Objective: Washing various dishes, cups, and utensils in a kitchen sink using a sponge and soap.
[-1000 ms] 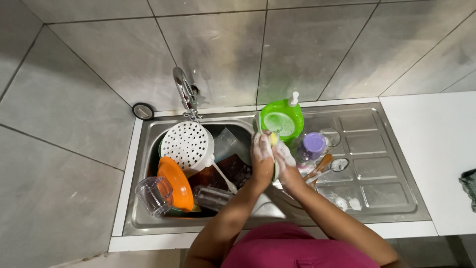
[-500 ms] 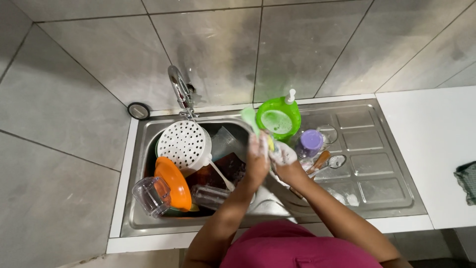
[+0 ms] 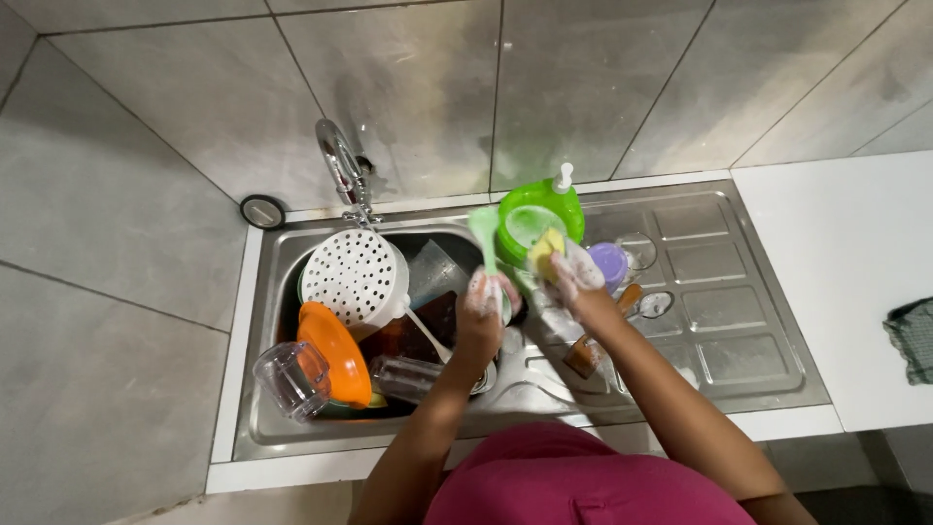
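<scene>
My left hand, covered in suds, grips the handle of a pale green spoon that points up over the sink basin. Just to its right, my right hand is foamy too and holds a yellow sponge. The sponge sits near the green bowl and apart from the spoon's head.
In the basin lie a white perforated colander, an orange lid, a clear cup and a glass. A purple cup, spoons and a soap pump stand on the drainboard. The tap is at the back, a white counter on the right.
My hands have drawn apart. The left lifted the green spoon upright over the basin. The right moved up and to the right with the sponge, off the spoon.
</scene>
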